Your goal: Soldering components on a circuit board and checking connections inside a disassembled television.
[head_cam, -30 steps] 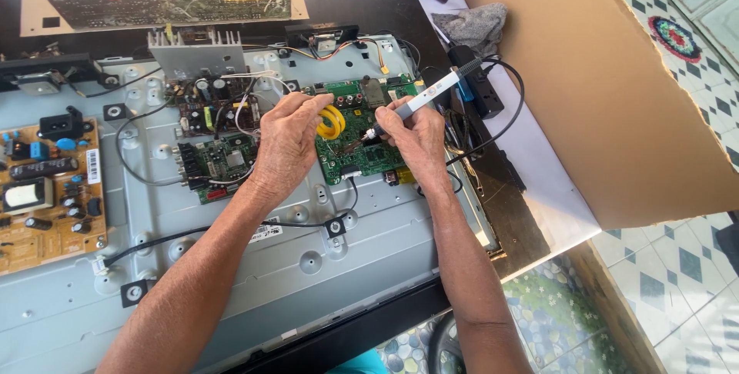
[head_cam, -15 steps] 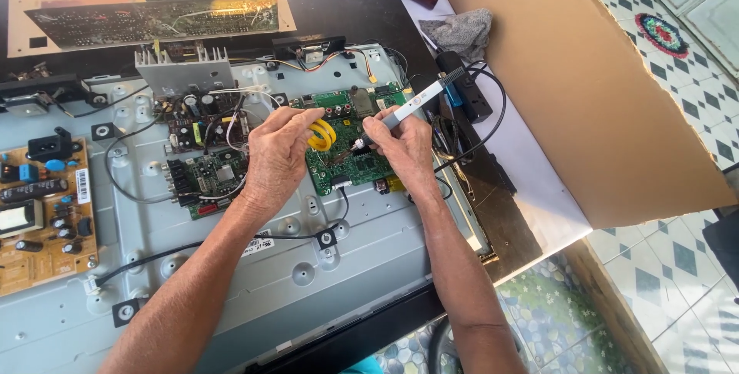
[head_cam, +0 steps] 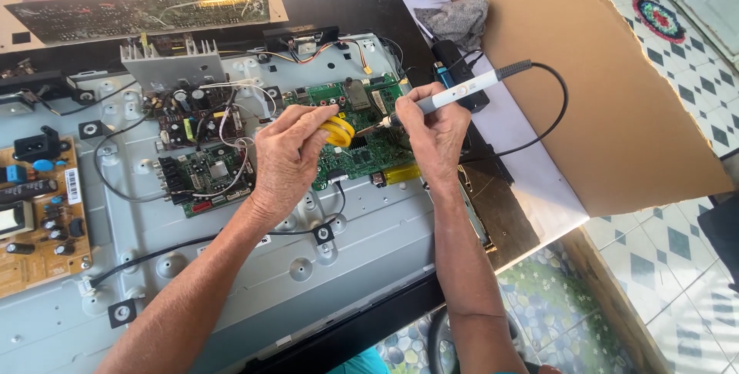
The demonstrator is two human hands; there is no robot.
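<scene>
- My right hand [head_cam: 439, 131] is clenched round the white soldering iron [head_cam: 462, 91], tip down on the green main board [head_cam: 356, 131] in the middle of the grey TV back panel [head_cam: 369, 243].
- My left hand [head_cam: 289, 155] pinches a yellow coil [head_cam: 339, 131], prob. solder or wick; can't tell which.
- Risk: tip slides, bridging neighbouring pins or scorching the board.
- Left fingertips [head_cam: 319, 116] sit just beside the hot tip: burn if either hand jerks.
- Black cord [head_cam: 550, 116] loops over the cardboard sheet [head_cam: 570, 74]; a snag would tug the iron off.
</scene>
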